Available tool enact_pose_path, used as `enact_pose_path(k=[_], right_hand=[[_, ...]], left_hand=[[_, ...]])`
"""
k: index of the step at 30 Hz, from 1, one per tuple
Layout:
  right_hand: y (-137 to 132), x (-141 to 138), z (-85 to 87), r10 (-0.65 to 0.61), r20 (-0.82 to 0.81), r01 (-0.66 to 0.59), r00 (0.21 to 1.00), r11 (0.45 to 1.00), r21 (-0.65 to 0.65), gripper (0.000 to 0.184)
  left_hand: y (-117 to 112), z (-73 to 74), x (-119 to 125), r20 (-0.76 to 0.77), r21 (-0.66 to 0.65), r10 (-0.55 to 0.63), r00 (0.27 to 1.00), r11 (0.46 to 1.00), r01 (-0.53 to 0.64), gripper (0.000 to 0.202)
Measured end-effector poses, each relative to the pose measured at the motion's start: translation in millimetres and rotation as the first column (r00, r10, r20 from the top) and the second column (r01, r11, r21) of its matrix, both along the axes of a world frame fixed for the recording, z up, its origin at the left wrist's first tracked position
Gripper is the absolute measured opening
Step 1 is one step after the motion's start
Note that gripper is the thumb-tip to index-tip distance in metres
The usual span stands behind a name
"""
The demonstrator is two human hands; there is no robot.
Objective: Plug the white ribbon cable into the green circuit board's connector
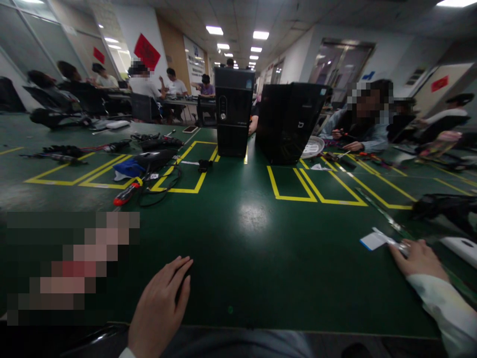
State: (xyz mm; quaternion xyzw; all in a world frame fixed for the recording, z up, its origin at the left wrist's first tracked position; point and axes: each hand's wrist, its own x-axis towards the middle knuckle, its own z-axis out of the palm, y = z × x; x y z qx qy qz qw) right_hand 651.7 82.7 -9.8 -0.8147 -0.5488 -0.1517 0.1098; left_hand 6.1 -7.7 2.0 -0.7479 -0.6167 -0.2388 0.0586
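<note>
My left hand lies flat and open on the green table near its front edge, holding nothing. My right hand reaches out to the right, fingers closed on a small clear packet beside a white and blue card. Two black computer towers stand upright at the far middle of the table.
A red-handled screwdriver, black cables and a blue cloth lie inside yellow floor-tape boxes at left. A white fan-like disc sits by a person working at the right. Other people sit at far tables. A black bag rests at right.
</note>
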Motion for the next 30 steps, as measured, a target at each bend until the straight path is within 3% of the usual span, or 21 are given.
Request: enact_pose_path(k=[3, 5, 10, 13, 16, 21, 24, 27, 30], right_hand=[[-3, -11, 5.4, -0.079, -0.025, 0.077, 0.997, 0.995, -0.065, 0.075], [-4, -18, 9.2, -0.047, -0.080, 0.036, 0.996, 0.990, -0.136, 0.071], [-4, -35, 9.5, 0.162, -0.152, -0.180, 0.975, 0.978, -0.109, 0.064], [-2, -57, 8.8, 0.354, -0.187, -0.370, 0.916, 0.927, -0.061, 0.055], [3, -96, 11.3, 0.591, -0.203, -0.602, 0.781, 0.798, 0.007, 0.043], [10, -187, 20.8, 0.883, -0.180, -0.889, 0.433, 0.452, 0.078, 0.032], [11, -246, 26.8, 0.952, -0.192, -0.959, 0.239, 0.263, 0.108, 0.033], [14, -299, 30.5, 0.971, -0.210, -0.984, 0.114, 0.140, 0.111, 0.033], [17, -342, 32.0, 0.972, -0.232, -0.995, 0.036, 0.056, 0.081, 0.033]], left_hand=[[-1, -0.2, 0, 0.002, -0.002, 0.005, 1.000, 1.000, -0.005, 0.038], [-1, -0.7, 0, 0.004, 0.001, 0.008, 1.000, 1.000, -0.008, 0.038], [-1, 0.1, 1, 0.005, 0.005, 0.020, 1.000, 1.000, -0.020, 0.039], [-1, 1.5, 1, 0.003, 0.006, 0.019, 1.000, 1.000, -0.019, 0.039], [-1, 2.2, 1, -0.005, -0.004, 0.017, 1.000, 1.000, -0.017, 0.040], [0, 0.0, 0, 0.012, -0.001, 0.016, 1.000, 1.000, -0.016, 0.039], [-1, -2.3, -1, 0.014, -0.008, 0.018, 1.000, 1.000, -0.018, 0.039], [-1, -2.7, 0, 0.017, -0.017, 0.026, 1.000, 1.000, -0.025, 0.039], [-2, -0.6, 1, 0.018, -0.016, 0.035, 0.999, 0.999, -0.035, 0.038]])
